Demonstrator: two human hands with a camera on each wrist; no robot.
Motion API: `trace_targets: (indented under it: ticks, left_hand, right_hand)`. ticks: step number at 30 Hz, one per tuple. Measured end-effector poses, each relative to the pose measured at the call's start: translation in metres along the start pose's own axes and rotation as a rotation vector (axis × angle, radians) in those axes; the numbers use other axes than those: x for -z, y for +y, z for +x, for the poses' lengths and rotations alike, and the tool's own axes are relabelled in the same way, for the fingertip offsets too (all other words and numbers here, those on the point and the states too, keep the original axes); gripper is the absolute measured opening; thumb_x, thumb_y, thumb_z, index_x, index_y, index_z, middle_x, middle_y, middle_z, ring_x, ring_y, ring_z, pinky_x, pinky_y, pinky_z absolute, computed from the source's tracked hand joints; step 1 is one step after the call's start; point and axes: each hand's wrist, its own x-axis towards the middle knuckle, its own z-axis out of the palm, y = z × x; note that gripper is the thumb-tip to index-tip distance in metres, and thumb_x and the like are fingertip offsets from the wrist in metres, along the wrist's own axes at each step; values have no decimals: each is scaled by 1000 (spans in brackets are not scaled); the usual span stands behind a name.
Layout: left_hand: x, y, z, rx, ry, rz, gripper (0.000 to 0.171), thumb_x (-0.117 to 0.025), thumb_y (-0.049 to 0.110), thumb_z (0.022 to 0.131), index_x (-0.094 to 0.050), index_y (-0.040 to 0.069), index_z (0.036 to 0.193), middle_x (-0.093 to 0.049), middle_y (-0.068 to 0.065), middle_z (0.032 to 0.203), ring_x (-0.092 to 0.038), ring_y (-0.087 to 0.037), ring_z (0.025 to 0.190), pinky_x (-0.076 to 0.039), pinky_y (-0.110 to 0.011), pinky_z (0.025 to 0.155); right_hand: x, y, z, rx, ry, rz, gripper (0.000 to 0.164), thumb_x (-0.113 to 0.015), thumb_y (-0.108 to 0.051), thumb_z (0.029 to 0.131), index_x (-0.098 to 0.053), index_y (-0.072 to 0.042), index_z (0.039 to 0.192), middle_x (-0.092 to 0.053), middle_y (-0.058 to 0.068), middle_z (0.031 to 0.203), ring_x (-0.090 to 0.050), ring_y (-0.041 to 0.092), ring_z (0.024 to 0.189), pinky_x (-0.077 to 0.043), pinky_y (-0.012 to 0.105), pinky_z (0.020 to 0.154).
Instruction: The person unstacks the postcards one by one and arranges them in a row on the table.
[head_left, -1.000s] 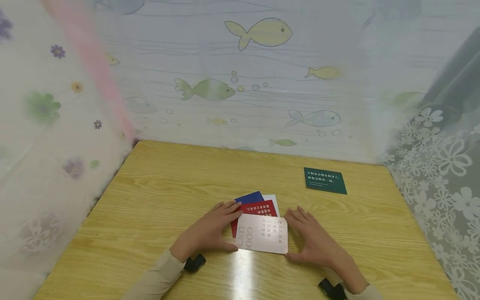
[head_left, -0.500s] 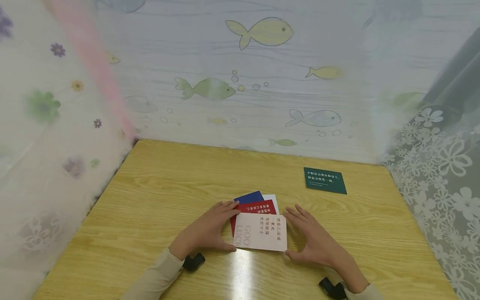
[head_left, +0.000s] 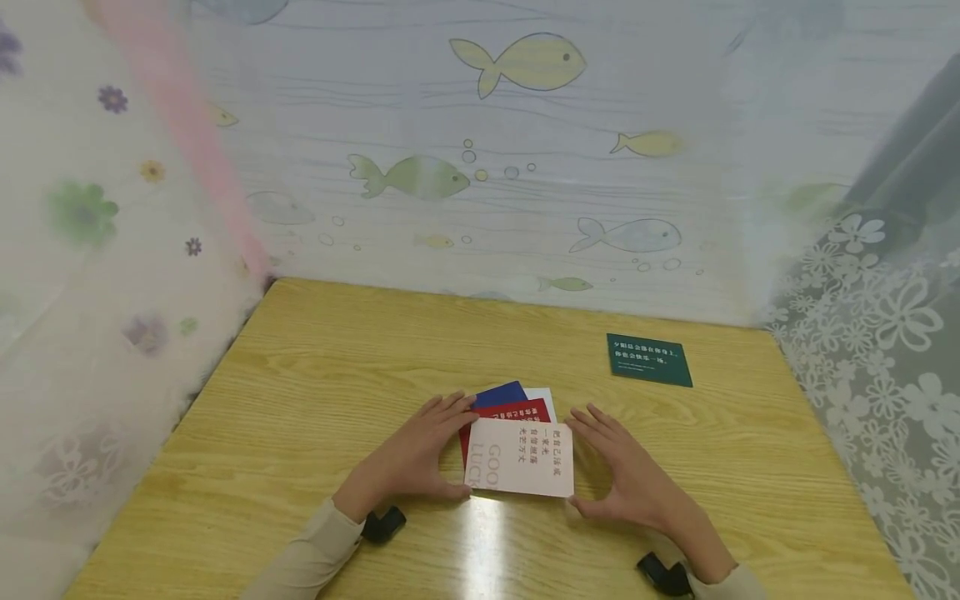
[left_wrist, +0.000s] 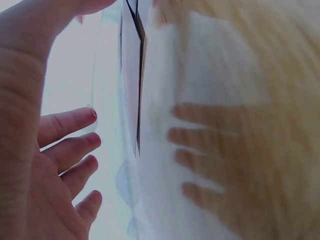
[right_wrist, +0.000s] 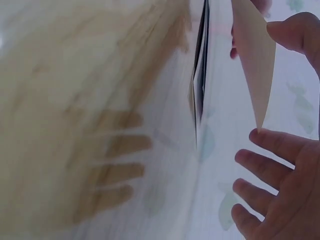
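Note:
Between my two hands in the head view is a pale pink card printed with "GOO… LUCK" and Chinese characters. My left hand holds its left edge, thumb at the near corner and forefinger at the far one. At the opposite edge, my right hand grips it the same way. The right wrist view has this pink card raised above the others, spanned by thumb and forefinger. Beneath and behind it fan out a red card, a blue card and a white card, partly covered.
A dark green card with white lettering lies toward the back right of the glossy wood-grain table. A fish-print curtain hangs behind the table, with more curtains at both sides. Black devices sit at both wrists.
Both hands have moved the pink card slightly up and away in the head view, and its surface glare has faded. The other cards stay where they were.

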Motion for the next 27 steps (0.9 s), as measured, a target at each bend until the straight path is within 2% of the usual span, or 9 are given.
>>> trace_targets:
  ticks: [12, 21, 27]
  left_hand:
    - [3, -1, 9, 7, 13, 73, 95, -78, 59, 78, -46, 8, 151, -34, -11, 165, -21, -26, 156, -17, -43, 128]
    - [5, -7, 22, -20, 39, 11, 95, -81, 53, 78, -45, 5, 152, -36, -11, 163, -25, -27, 155, -19, -46, 128]
    - [5, -14, 33, -39, 53, 60, 93, -79, 54, 80, -45, 6, 152, -38, -11, 163, -27, -27, 155, -21, -47, 127]
  right_hand:
    - [5, 12, 8, 7, -9, 67, 103, -93, -31, 67, -43, -8, 155, -41, 15, 160, -28, 41, 152, -35, 68, 113]
    - [8, 20, 17, -5, -11, 78, 103, -93, -29, 66, -43, -5, 154, -42, 17, 159, -26, 42, 152, -32, 68, 115]
    - [10, 26, 22, -21, -6, 64, 103, -92, -27, 67, -42, -4, 154, -40, 15, 160, -25, 41, 153, -31, 68, 116]
